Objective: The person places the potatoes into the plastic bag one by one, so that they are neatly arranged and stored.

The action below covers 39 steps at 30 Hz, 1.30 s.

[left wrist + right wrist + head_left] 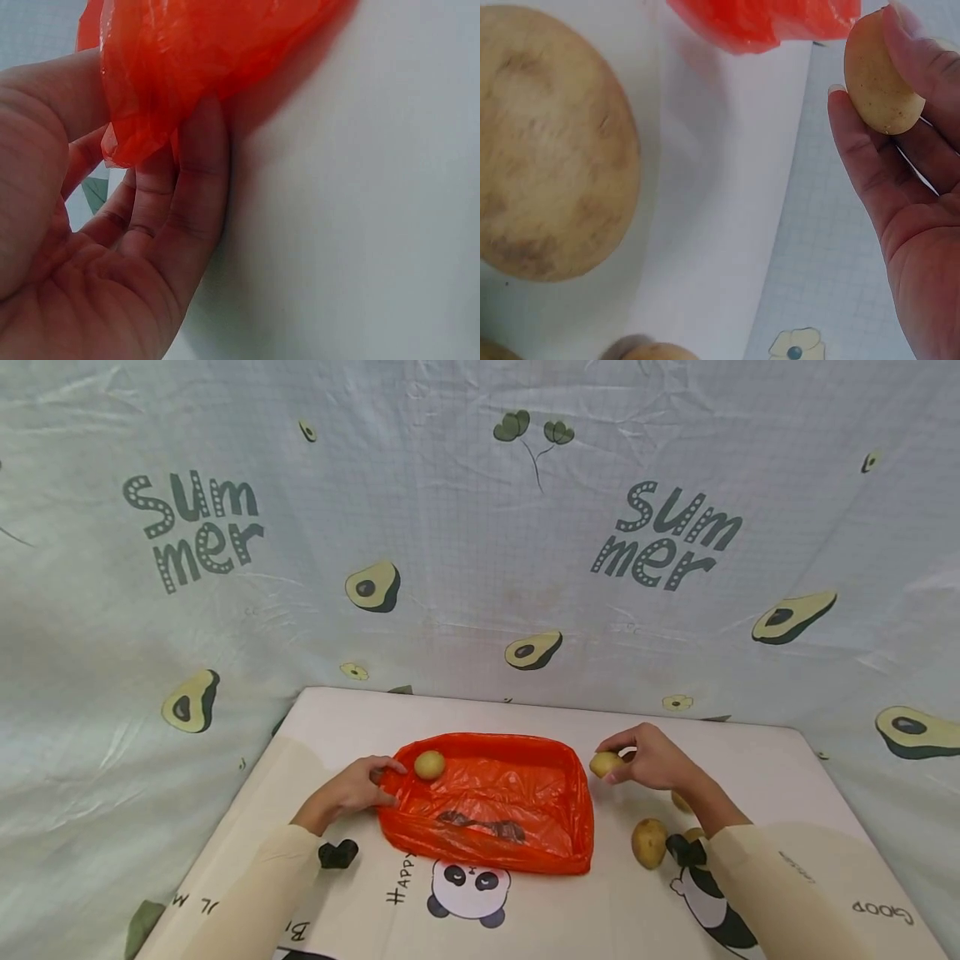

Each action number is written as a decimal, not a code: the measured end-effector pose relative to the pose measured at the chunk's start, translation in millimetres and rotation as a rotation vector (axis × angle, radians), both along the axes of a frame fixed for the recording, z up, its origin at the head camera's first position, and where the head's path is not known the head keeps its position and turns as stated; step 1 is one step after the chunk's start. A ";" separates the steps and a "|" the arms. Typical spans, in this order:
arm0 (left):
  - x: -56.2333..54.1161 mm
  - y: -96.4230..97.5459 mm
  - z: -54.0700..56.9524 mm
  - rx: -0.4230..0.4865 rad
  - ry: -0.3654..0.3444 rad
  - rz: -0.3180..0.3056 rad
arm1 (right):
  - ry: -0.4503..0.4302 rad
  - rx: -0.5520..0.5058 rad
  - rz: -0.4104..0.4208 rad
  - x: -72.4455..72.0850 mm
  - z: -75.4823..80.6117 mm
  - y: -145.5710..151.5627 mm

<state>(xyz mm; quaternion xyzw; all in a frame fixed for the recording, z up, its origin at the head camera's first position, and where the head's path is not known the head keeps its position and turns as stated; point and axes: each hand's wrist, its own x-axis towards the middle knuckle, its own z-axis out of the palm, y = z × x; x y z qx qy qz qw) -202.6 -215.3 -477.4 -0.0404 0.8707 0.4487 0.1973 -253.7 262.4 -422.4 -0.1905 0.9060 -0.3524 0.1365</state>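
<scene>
A red plastic bag (480, 860), spread wide like a shallow tray, lies on the table with one potato (430, 765) inside at its left end. My left hand (363, 783) holds the bag's left edge, thumb on one side of the plastic and fingers (199, 165) on the other. Just off the bag's right end, my right hand (651, 762) pinches a small potato (881, 75) between thumb and fingers. Below that hand, a larger potato (648, 843) rests on the table, and more potatoes are partly hidden by the right forearm.
The white table (570, 914) carries printed pandas and lettering. Behind it hangs a pale sheet (465, 527) with avocado prints. A black wrist camera (337, 854) sits by the left wrist, another (686, 850) by the right, close to the loose potatoes.
</scene>
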 end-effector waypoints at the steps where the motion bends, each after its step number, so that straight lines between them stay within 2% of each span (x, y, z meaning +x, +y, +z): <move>1: 0.2 0.0 -0.2 0.001 0.001 0.000 | 0.002 0.000 0.002 0.1 0.3 -1.4; 9: 0.5 0.7 1.1 -0.018 0.002 -0.005 | -0.020 -0.010 0.014 2.0 3.5 -14.6; 15: 1.2 -0.3 2.4 -0.015 -0.005 -0.007 | -0.004 -0.056 0.081 3.9 3.8 -24.5; 27: 0.4 -2.4 -2.1 -0.006 0.005 -0.011 | 0.012 -0.100 0.174 3.9 -0.7 -46.6; 33: 0.6 -4.6 -2.6 -0.002 0.022 -0.030 | 0.024 -0.105 0.188 3.1 -4.4 -56.0; 39: 0.8 -5.7 -3.2 -0.003 0.008 -0.021 | 0.031 -0.096 0.196 5.1 -4.7 -65.7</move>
